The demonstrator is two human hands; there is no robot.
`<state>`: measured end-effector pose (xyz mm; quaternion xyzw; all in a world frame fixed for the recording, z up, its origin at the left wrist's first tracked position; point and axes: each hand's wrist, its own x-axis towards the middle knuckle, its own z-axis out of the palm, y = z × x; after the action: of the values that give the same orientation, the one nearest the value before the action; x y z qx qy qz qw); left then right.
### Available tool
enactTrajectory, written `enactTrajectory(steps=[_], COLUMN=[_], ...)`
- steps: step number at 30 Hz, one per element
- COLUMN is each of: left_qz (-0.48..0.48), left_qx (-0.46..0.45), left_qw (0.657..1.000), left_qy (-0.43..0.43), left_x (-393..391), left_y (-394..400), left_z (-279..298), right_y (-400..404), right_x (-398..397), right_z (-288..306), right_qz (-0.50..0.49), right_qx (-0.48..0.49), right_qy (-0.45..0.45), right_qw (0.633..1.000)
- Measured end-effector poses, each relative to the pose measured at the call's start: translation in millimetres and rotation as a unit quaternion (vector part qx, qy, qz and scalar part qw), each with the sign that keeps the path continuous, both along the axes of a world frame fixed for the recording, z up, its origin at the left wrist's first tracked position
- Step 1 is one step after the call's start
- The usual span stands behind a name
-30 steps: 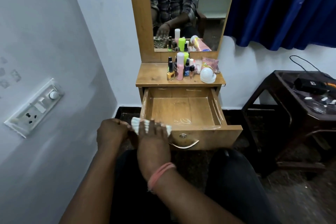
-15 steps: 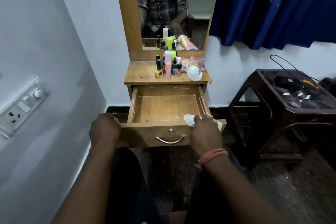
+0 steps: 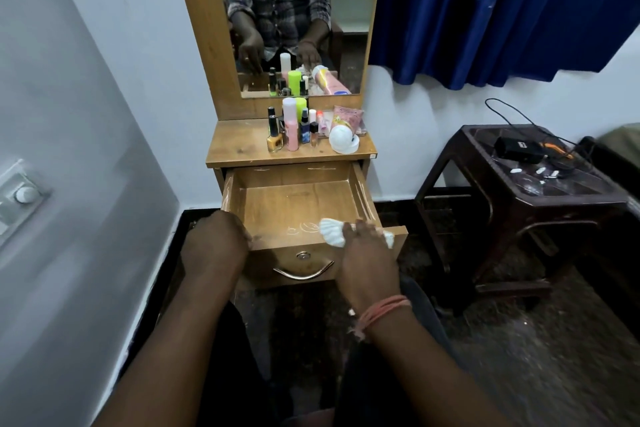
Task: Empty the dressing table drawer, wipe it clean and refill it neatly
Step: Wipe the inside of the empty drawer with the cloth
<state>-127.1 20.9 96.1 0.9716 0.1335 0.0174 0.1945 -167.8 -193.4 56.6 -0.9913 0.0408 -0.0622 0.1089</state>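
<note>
Wiping step, by the looks of it; emptying part already done, refill not started.

Starting at the left: left hand (image 3: 216, 239) gripping the front-left corner of the drawer (image 3: 294, 204), fingers curled over the top edge of the front panel, seemingly steadying the thing; nothing else in that hand.

Moving along: drawer pulled well out from under the worktop (image 3: 242, 152), bare inside; a few pale ring marks (image 3: 304, 228) showing on the floor of it near the front, plus light scratches along the side walls and back edge; curved metal handle (image 3: 304, 273) on the front panel, untouched.

Further right: right hand (image 3: 367, 250) pressing down on a white cloth (image 3: 332, 232) at the front-right corner of the drawer, fingers bent over it, cloth bunched and poking out on both sides; can't tell whether it's pinched or just pushed flat under the fingers.

Up on the worktop: bottles and tubes (image 3: 294, 128) crowded together in front of the mirror (image 3: 294, 10), white round tub (image 3: 343, 140) and pink packet (image 3: 348, 116) at the right end of the bunch; all waiting to go back in.

Next move, guessing here: dragging the cloth leftwards over those ring marks, then into the back corners; probably needing a bit of pressure for the rings, and the left hand holding firm so the drawer isn't sliding shut.
</note>
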Motion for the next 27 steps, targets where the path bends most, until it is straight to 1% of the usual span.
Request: enactTrajectory(steps=[3, 5, 7, 8, 10, 11, 14, 17, 19, 21, 24, 25, 27], left_qz=[-0.004, -0.004, -0.009, -0.014, -0.02, -0.021, -0.03, -0.03, -0.033, -0.033, -0.035, -0.034, -0.029], left_qx=[0.03, 0.064, 0.083, 0.088, 0.083, 0.076, 0.055, 0.049, 0.043, 0.028, 0.02, 0.02, 0.023], left_qw=[1.0, 0.998, 0.997, 0.996, 0.996, 0.997, 0.997, 0.996, 0.995, 0.995, 0.993, 0.994, 0.993], left_qy=[0.003, 0.005, 0.008, 0.012, 0.019, 0.024, 0.051, 0.073, 0.084, 0.095, 0.107, 0.107, 0.109], left_x=[5.4, 10.2, 15.9, 18.8, 22.8, 24.2, 27.8, 29.8, 32.3, 34.3, 34.8, 34.4, 34.9], left_y=[-1.6, -1.9, -2.1, -0.9, 1.1, 2.7, 5.2, 6.8, 8.4, 9.7, 10.5, 10.7, 11.5], left_z=[-3.5, -5.3, -4.6, -4.2, -2.6, -2.2, -1.8, -1.7, -1.3, 0.5, 4.6, 5.9, 7.2], right_y=[-18.8, 4.4, 49.1, 72.3, 99.8, 103.0, 75.5, 25.6, -10.9, -38.2, -35.0, -22.4, 10.7], right_x=[7.4, 11.0, 3.9, 0.0, -3.6, -4.5, -6.5, -0.5, 8.7, 16.6, 16.6, 13.8, 6.5], right_z=[2.0, 4.7, 5.1, -0.3, -10.8, -9.2, -2.1, -1.4, -1.1, -2.1, 0.4, 1.2, 6.5], right_qz=[-0.085, -0.106, -0.048, -0.007, 0.033, 0.044, 0.078, 0.001, -0.059, -0.097, -0.133, -0.128, -0.088], right_qx=[0.012, 0.033, 0.04, 0.046, 0.062, 0.064, 0.04, 0.019, 0.02, 0.02, 0.009, 0.004, 0.01], right_qy=[0.003, 0.023, 0.023, -0.001, -0.047, -0.054, -0.004, -0.017, 0.011, 0.025, 0.023, 0.024, 0.031], right_qw=[0.996, 0.994, 0.998, 0.999, 0.996, 0.995, 0.996, 1.0, 0.998, 0.995, 0.991, 0.991, 0.996])
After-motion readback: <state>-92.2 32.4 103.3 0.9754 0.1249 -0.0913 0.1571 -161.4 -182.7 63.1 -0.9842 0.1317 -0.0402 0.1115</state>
